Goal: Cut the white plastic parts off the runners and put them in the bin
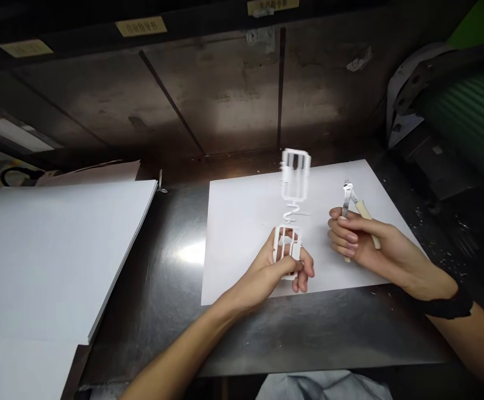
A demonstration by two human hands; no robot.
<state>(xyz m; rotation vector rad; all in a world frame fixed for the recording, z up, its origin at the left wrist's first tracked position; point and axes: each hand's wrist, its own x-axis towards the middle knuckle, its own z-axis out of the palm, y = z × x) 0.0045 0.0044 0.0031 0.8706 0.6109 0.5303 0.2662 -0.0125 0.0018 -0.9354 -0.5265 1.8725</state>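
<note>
My left hand [281,266] grips the near end of a white moulded plastic part [295,175]. Two open rectangular frames make up this part, joined by a thin curved strip, and the far frame stands up above the paper. In my right hand [362,239] is a pair of cutting pliers [363,210] with cream handles, its metal jaws pointing away from me. The fingers wrap round the handles. A gap separates the pliers from the plastic part. Beneath both hands lies a white paper sheet [237,222].
The sheet rests on a dark metal table [162,305]. A thick stack of white sheets [58,250] takes up the left side. Small white scraps [442,244] are scattered at the right. A metal back panel [225,100] bounds the far side, and a green ribbed object [470,116] stands at the right.
</note>
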